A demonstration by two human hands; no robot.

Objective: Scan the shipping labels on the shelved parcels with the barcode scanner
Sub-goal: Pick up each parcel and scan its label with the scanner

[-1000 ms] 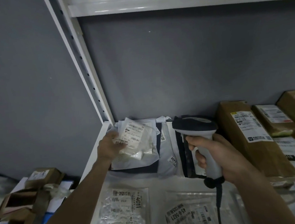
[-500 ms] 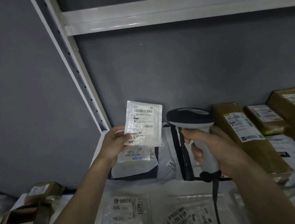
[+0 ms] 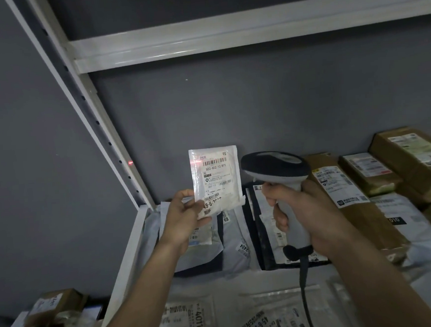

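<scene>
My left hand [image 3: 185,217] pinches the lower left corner of a small white parcel bag [image 3: 217,178] and holds it upright above the shelf, its shipping label facing me. My right hand [image 3: 306,215] grips the handle of the grey and black barcode scanner [image 3: 277,170], whose head sits just right of the bag. A red glow falls on the label's upper left corner, and a red dot shows on the shelf upright [image 3: 131,163]. More flat bags [image 3: 211,249] lie on the shelf below.
Brown cardboard parcels [image 3: 348,194] with labels stand at the right of the white shelf [image 3: 129,258]. Clear labelled bags [image 3: 185,320] lie at the shelf's front. The scanner cable [image 3: 306,293] hangs down. Boxes [image 3: 50,310] sit lower left, beyond the shelf. Another shelf board [image 3: 225,37] runs overhead.
My left hand lifted the small white bag off the pile and raised it upright. The scanner rose beside it, and a red scan light now falls on the label.
</scene>
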